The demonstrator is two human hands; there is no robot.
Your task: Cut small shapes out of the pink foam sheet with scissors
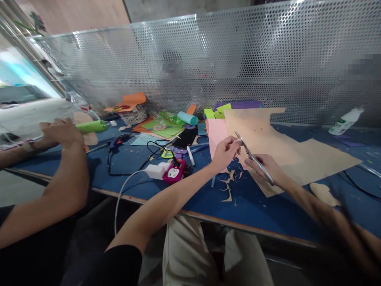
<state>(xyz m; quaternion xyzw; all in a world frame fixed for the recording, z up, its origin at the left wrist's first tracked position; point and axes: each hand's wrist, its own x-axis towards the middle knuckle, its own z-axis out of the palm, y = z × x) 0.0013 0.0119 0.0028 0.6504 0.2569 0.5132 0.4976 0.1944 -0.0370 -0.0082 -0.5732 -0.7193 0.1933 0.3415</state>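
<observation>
My right hand (267, 166) is wrapped around the handles of a pair of metal scissors (246, 149), whose blades point up and to the left. Beside the blade tips, my left hand (226, 153) is closed, thumb and fingers pinched together. Whatever lies in that pinch is too small or too hidden to make out. Large tan paper sheets (276, 139) spread behind and under my right hand. A pink sheet (216, 133) stands behind my left hand. Thin curled tan paper scraps (228, 190) lie on the blue table below both hands.
A purple power adapter (175, 171) with a white plug and cables sits left of my forearm. Farther left are a hot glue gun (119, 142) and another person's hand (64, 131) by a green bottle (92, 126). A white glue bottle (347, 121) stands at right, before a perforated metal screen (190, 63).
</observation>
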